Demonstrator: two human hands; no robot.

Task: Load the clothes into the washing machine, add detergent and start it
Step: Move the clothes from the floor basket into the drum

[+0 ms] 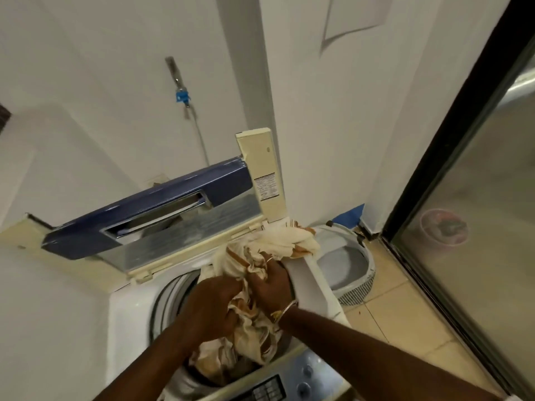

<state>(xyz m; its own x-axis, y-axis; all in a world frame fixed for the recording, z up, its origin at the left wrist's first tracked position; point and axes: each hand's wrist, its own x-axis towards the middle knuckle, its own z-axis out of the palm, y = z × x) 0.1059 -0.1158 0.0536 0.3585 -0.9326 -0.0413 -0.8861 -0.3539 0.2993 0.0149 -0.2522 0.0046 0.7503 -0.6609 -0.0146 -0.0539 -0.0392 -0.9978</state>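
The head camera looks steeply down, close over the open washing machine [130,308] and floor [405,314].

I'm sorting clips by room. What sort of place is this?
Likely a home laundry corner: a top-loading washing machine with its lid raised, a wall tap with a hose behind it, and a laundry basket on the tiled floor beside it.

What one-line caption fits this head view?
Left hand and right hand grip a cream striped cloth over the open washing machine.
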